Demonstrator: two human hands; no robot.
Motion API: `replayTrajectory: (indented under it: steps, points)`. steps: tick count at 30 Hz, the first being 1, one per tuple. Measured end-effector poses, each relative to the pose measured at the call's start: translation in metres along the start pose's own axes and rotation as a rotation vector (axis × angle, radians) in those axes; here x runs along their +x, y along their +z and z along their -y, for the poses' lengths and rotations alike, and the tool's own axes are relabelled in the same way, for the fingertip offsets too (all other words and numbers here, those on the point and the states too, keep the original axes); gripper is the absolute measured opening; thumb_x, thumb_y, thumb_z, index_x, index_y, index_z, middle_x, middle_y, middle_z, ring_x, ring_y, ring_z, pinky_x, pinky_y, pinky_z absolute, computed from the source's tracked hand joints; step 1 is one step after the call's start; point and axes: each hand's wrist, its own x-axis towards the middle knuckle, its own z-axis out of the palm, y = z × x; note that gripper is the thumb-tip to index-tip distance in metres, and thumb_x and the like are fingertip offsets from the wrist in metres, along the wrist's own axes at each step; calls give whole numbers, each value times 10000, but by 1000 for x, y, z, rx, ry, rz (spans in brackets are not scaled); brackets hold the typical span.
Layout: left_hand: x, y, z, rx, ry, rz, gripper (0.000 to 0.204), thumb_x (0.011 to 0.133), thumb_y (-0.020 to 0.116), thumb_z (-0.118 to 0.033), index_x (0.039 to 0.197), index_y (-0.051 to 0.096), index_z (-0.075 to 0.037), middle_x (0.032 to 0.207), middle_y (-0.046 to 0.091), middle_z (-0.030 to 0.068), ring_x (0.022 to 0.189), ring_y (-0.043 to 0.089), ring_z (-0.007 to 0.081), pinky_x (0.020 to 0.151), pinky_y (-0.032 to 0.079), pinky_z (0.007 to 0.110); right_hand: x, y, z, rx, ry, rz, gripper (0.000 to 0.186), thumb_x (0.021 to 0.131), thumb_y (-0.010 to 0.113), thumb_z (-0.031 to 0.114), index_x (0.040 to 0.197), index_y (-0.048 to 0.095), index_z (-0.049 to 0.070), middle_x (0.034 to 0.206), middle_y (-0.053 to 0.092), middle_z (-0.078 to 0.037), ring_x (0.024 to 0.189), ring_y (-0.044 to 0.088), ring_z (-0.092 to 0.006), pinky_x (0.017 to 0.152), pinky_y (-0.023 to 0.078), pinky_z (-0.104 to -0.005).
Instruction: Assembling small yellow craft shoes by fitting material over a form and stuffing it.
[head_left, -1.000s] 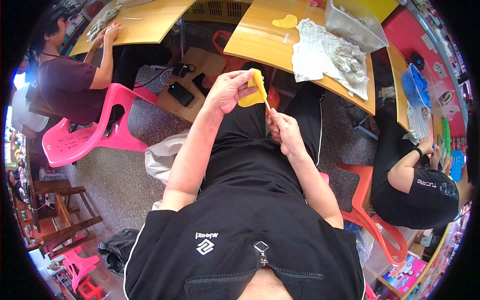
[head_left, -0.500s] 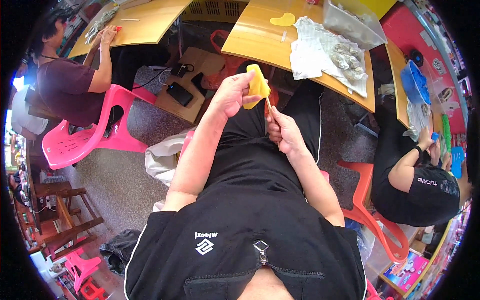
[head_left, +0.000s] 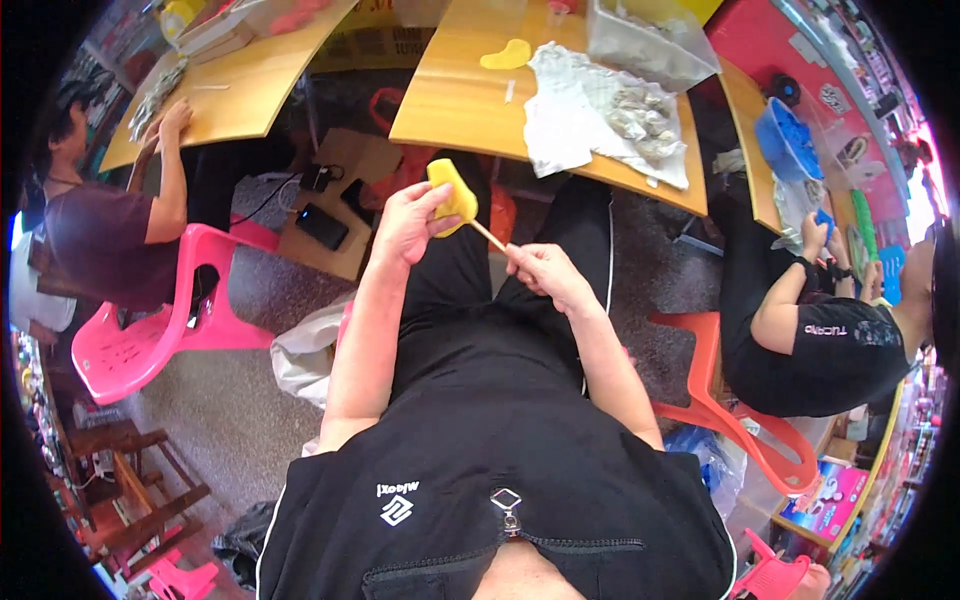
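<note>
My left hand (head_left: 408, 222) pinches a yellow sole-shaped piece (head_left: 452, 195) between thumb and fingers, in front of my lap. The piece stands tilted, with its broad face partly turned toward me. My right hand (head_left: 552, 277) is closed on a thin wooden stick (head_left: 487, 236). The stick slants up and left, its far tip meeting the lower edge of the yellow piece; I cannot tell whether it enters it or only touches it. A similar yellow piece (head_left: 505, 55) lies flat on the wooden table (head_left: 450, 100) ahead.
On the table are a white cloth (head_left: 560, 120) with grey crumpled bundles (head_left: 642, 120) and a translucent bin (head_left: 655, 50). Co-workers sit left, by a pink chair (head_left: 135, 350), and right, by an orange chair (head_left: 700, 370). A phone (head_left: 322, 227) lies on cardboard below the table.
The view has shifted, moving the surroundings leftward. My right hand has drawn away from the yellow piece, baring more of the stick, which now slants more sideways. Both hands keep their hold.
</note>
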Motion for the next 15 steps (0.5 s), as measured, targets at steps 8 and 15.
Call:
replayTrajectory:
  steps: [8,15]
  points:
    - [14,-28,9,-309,-98,-58,239,901,588,-172,1099,574,-40,1039,641,72,938,635,187,735,572,300,7,-85,30,298,-213,-220,261,926,510,93,1158,561,-17,733,557,11,571,486,-50,514,412,-182]
    - [22,-19,22,-462,-288,-51,208,894,605,-186,1068,596,-74,1026,647,47,959,628,174,765,565,304,97,-107,97,-114,-308,-513,306,885,546,82,1161,558,-51,932,650,-106,823,614,-140,698,500,-260]
